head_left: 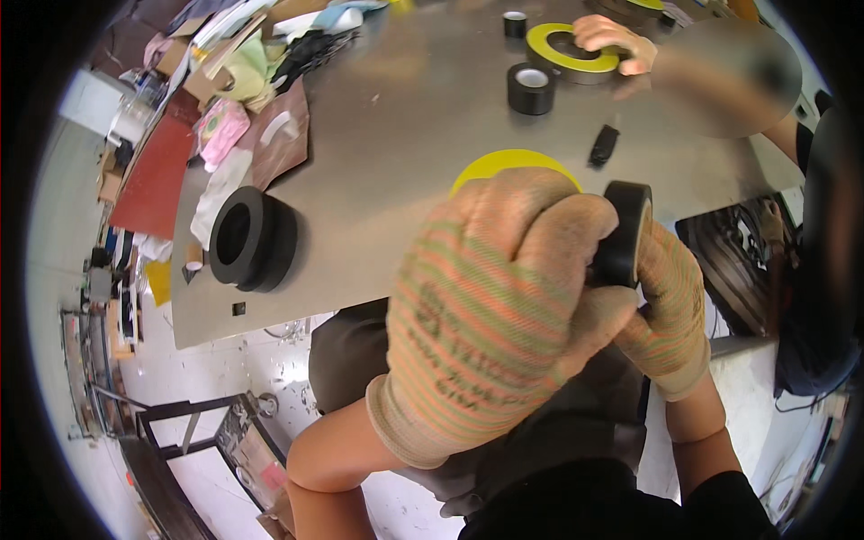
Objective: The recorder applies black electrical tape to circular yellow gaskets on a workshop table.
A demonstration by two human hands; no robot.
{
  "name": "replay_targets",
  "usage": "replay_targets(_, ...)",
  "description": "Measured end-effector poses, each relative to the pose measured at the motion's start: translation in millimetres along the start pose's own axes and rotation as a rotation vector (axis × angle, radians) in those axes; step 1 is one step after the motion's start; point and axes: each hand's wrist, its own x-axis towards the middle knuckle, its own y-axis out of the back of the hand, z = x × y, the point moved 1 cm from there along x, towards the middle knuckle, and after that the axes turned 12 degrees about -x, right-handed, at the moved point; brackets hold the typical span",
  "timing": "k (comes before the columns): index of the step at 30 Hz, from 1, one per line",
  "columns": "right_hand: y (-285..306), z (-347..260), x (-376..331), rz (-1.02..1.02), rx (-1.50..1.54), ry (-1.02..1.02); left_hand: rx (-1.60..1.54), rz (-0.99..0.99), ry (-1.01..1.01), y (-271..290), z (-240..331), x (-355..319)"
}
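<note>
Both my hands wear knitted work gloves with orange and green stripes, and they meet above the near table edge. A roll of black tape (625, 236) stands on edge between them. My left hand (508, 297) is closed, its curled fingers and thumb pressed to the near side of the roll. My right hand (670, 310) is wrapped round the roll's right and lower side, its fingertips partly hidden. Just beyond my left hand shows the rim of a yellow-faced disc (517, 162), mostly covered by the glove.
Thick black rings (270, 238) lie at the table's left. Clutter, including a pink packet (222, 130), fills the far left. Another person's hand (616, 40) rests on a yellow-topped ring (571, 61), near a black tape roll (531, 90) and a small black piece (604, 145).
</note>
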Motion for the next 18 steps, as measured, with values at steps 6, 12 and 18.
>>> replay_targets(6, -13, 5, -3, -0.043, -0.048, 0.054, -0.016, -0.029, 0.047, 0, -7, -11)
replay_targets(12, -20, 14, 3, 0.065, -0.224, 0.09, -0.257, 0.017, 0.153, -2, -32, 1)
replay_targets(18, -32, 20, 14, 0.039, -0.155, 0.108, -0.253, -0.02, 0.296, 5, -36, 3)
